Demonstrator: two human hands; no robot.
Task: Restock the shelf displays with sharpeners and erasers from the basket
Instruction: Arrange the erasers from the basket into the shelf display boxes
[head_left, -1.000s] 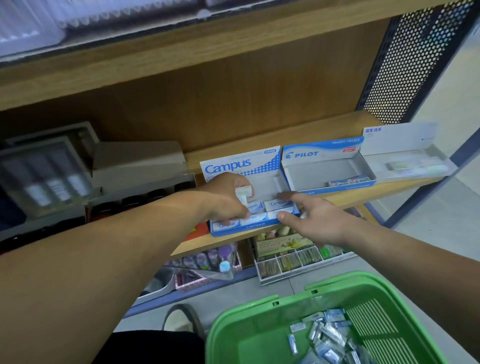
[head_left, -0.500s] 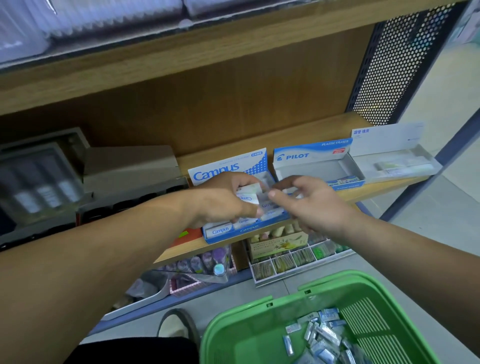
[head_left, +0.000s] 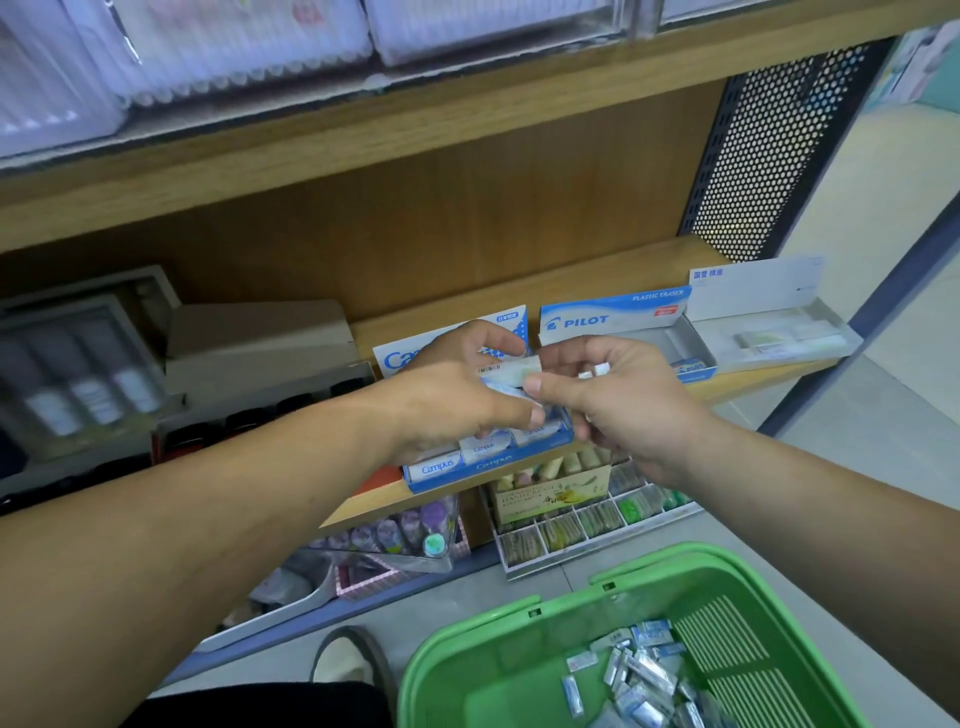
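Both hands meet in front of the wooden shelf (head_left: 597, 270), right above the blue-and-white cardboard Campus display box (head_left: 491, 461). The left hand (head_left: 457, 400) has thumb and forefinger curled round a pale rectangular eraser (head_left: 506, 372) in a barcoded sleeve. The right hand (head_left: 623, 410) pinches that eraser's end between its own thumb and forefinger (its other fingers are curled too, with a couple of small white pieces (head_left: 592, 371) showing between them; what they are I can't tell). This looks like a hand-to-hand pass, or the sorting of a handful.

To do it well, one hand should let go only once the other has a firm pinch. Then the eraser goes label-up into the box that matches its brand, squared against its neighbours.

Both forearms reach forward, wrists near level, backs of the hands upward, the two hands touching at the fingertips. Down below, the green plastic basket (head_left: 467, 636) holds a heap of wrapped erasers (head_left: 639, 675), so I'd say plenty of restocking is left.
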